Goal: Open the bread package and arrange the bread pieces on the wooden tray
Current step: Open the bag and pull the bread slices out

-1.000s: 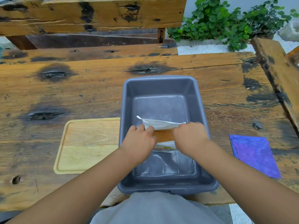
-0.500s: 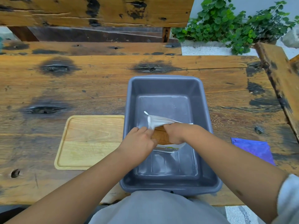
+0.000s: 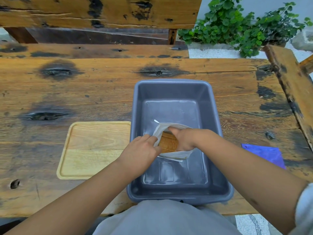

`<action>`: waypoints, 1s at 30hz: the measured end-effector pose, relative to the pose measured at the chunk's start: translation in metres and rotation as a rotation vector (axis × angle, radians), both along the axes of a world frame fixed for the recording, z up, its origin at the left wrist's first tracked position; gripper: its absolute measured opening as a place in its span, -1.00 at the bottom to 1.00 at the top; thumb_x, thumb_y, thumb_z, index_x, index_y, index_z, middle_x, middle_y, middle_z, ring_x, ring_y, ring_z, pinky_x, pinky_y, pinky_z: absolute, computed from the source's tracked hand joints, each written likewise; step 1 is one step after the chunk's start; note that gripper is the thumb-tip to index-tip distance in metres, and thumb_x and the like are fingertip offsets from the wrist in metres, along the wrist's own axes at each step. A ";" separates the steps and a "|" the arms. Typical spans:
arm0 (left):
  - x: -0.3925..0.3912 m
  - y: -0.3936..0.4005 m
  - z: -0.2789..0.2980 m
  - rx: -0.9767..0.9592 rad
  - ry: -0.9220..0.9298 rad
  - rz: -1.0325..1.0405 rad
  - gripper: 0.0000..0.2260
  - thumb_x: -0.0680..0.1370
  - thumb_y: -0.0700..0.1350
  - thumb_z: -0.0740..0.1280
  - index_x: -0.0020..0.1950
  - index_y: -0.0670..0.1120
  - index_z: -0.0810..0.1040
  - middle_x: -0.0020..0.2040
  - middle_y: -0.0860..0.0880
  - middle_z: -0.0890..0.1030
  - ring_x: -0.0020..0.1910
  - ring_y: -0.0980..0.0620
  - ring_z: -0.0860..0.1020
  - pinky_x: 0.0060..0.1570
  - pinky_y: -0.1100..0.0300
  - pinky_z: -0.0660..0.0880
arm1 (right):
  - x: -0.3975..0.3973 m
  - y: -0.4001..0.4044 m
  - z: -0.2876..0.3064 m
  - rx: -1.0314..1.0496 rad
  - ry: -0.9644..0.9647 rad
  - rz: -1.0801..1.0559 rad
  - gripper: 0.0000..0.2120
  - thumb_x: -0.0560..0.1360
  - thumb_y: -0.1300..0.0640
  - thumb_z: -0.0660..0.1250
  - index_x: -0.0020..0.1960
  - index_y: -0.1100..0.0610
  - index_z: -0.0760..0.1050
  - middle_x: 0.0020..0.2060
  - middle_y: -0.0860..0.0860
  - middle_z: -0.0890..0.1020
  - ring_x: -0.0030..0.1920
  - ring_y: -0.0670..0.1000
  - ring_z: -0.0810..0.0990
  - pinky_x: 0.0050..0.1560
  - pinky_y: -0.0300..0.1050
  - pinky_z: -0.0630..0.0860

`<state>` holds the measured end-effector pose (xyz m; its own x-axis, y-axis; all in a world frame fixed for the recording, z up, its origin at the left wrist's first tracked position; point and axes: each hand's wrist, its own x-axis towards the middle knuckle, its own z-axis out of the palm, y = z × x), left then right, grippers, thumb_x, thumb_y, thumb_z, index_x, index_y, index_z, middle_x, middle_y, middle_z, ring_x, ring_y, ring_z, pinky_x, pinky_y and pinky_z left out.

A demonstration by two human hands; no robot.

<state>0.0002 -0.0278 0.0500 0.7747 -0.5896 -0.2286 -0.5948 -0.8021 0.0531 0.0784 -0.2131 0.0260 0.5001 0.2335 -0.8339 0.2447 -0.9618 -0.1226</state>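
A white bread package (image 3: 176, 155) is held open over the grey plastic tub (image 3: 172, 89). Brown bread (image 3: 168, 144) shows through its open mouth. My left hand (image 3: 144, 148) pinches the package's left edge. My right hand (image 3: 183, 139) reaches into the opening, fingers around the bread; its fingertips are hidden inside the bag. The wooden tray (image 3: 94, 150) lies bare on the table, touching the tub's left side.
A purple cloth (image 3: 265, 155) lies on the rough wooden table (image 3: 84, 92) right of the tub. A wooden bench back stands beyond the table, another plank at the far right. Green plants (image 3: 237, 28) grow behind.
The package mouth has been pulled wider. My right hand has moved from the package's right edge into the opening, onto the bread. My left hand keeps its hold.
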 end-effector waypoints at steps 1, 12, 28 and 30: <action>0.000 0.000 -0.001 -0.001 0.006 0.014 -0.64 0.34 -0.39 0.30 0.07 -0.10 0.58 0.08 -0.11 0.54 0.05 -0.13 0.48 -0.07 0.05 0.44 | 0.000 0.000 0.000 0.000 -0.005 0.001 -0.05 0.43 0.01 0.40 0.55 -0.11 -0.21 0.43 0.06 0.39 0.21 0.18 0.50 0.12 -0.02 0.47; 0.006 -0.002 -0.006 -0.051 0.004 0.076 -0.65 0.34 -0.43 0.26 0.06 -0.17 0.56 0.24 -0.20 0.48 0.16 -0.18 0.43 0.03 0.05 0.45 | 0.016 0.019 -0.015 -0.053 -0.104 0.144 -0.46 0.39 -0.01 0.39 0.32 0.08 0.36 0.04 0.03 0.59 -0.02 0.14 0.57 -0.01 0.00 0.53; 0.022 0.013 -0.024 -0.223 0.032 0.032 -0.65 0.16 -0.43 0.46 -0.12 -0.17 0.58 0.14 -0.21 0.59 0.05 -0.21 0.56 -0.13 -0.01 0.57 | 0.042 0.041 -0.045 0.025 -0.131 -0.084 -0.78 0.58 0.19 0.08 -0.22 0.04 0.34 -0.17 0.00 0.44 -0.04 0.06 0.40 0.14 -0.03 0.37; 0.024 0.013 -0.026 -0.228 0.029 0.034 -0.65 0.17 -0.41 0.47 -0.11 -0.15 0.59 0.15 -0.19 0.59 0.06 -0.19 0.55 -0.12 0.01 0.56 | 0.042 0.041 -0.046 0.023 -0.117 -0.047 -0.87 0.56 0.20 0.12 -0.08 0.07 0.43 -0.13 0.01 0.49 -0.04 0.06 0.48 0.11 -0.06 0.41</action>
